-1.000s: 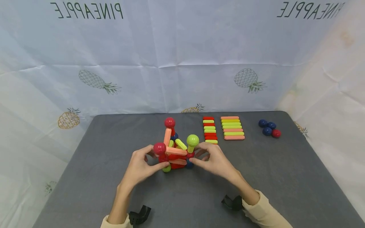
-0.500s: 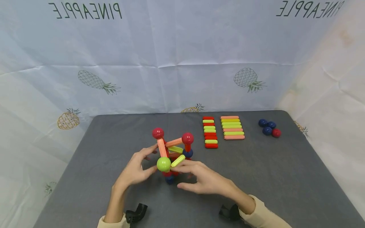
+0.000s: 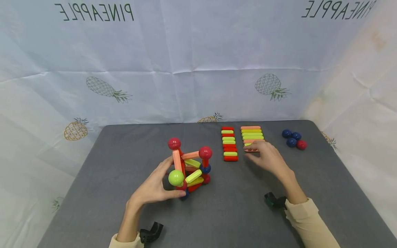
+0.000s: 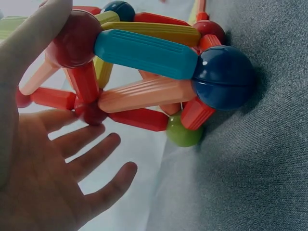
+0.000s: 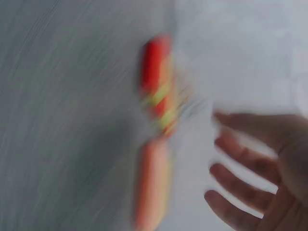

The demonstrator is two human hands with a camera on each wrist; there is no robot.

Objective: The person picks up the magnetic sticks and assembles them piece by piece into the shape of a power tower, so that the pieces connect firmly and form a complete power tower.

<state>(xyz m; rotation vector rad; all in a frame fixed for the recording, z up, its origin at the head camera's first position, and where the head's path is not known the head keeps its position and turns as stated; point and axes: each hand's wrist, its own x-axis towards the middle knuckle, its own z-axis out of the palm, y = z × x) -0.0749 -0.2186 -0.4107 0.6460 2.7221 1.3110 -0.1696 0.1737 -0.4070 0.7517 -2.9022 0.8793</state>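
Observation:
A frame of magnetic rods and balls (image 3: 193,175) stands on the dark table, left of the middle in the head view. Its top carries a lime ball (image 3: 176,178) and two red balls. My left hand (image 3: 155,184) holds the frame from its left side, thumb at the front corner. In the left wrist view the thumb lies on a dark red ball (image 4: 74,38), and fingertips reach another red ball (image 4: 91,111). My right hand (image 3: 268,158) hovers at the near end of the longer-rod row (image 3: 252,134), fingers apart and nothing between them. The right wrist view is blurred.
A column of short red and lime magnetic rods (image 3: 228,140) lies left of the longer rods. Several loose balls (image 3: 291,142), blue and red, sit at the back right. Behind the table hangs a white cloth (image 3: 192,93) printed with pineapples.
The frame was turned, bringing its lime ball from the right to the front left. My right hand then left it and moved right and back to the longer rods. My left hand stays at the frame.

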